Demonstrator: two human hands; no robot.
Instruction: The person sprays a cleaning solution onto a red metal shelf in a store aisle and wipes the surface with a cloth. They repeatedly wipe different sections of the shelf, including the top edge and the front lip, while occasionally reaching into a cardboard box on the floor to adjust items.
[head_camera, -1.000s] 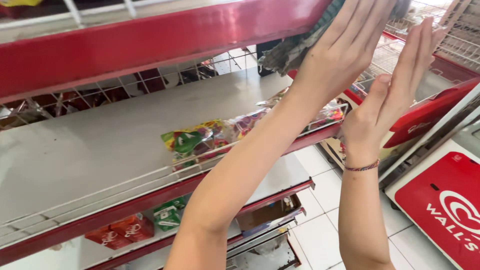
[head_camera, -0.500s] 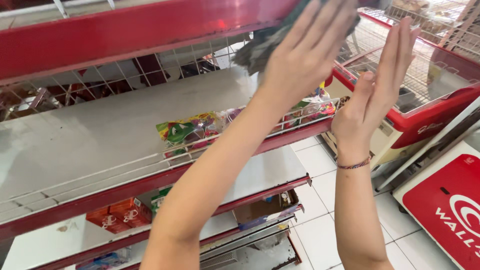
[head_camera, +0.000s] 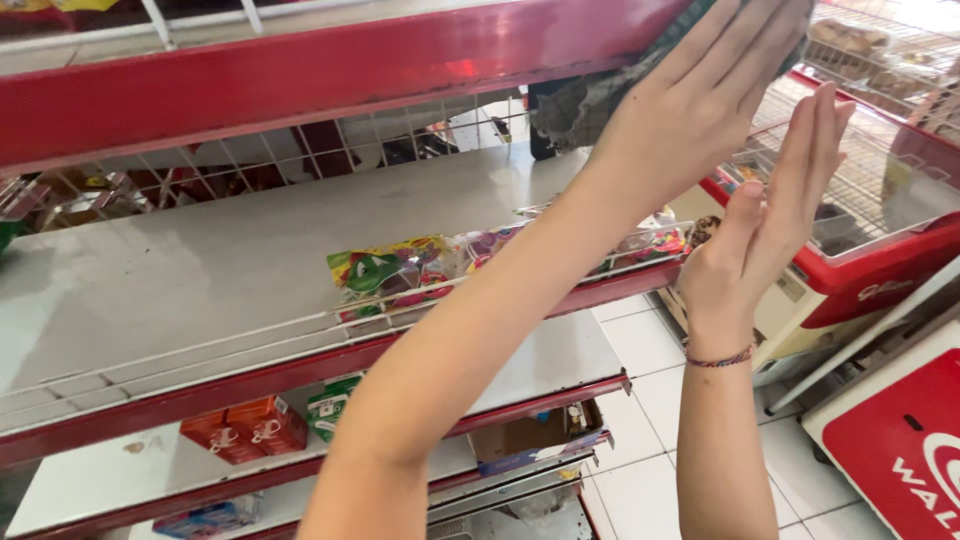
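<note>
My left hand (head_camera: 690, 110) reaches up across the view and presses a crumpled grey cloth (head_camera: 585, 105) against the right end of the top shelf's red front edge (head_camera: 350, 70). Its fingers lie flat over the cloth. Just to the right, my right hand (head_camera: 775, 220) is raised with the palm flat and the fingers straight up, holding nothing. A thin braided bracelet sits on that wrist. The two hands are close together but apart.
The grey middle shelf (head_camera: 200, 270) has colourful snack packets (head_camera: 390, 270) behind its wire front rail. Orange cartons (head_camera: 245, 430) and a green pack (head_camera: 330, 405) sit on the shelf below. A red-rimmed chest freezer (head_camera: 860, 270) and a red sign (head_camera: 900, 440) stand at right on the white-tiled floor (head_camera: 640, 350).
My left hand slid the cloth left along the red edge, then back right toward the shelf's end. My right hand stayed raised beside it, shifting slightly.
</note>
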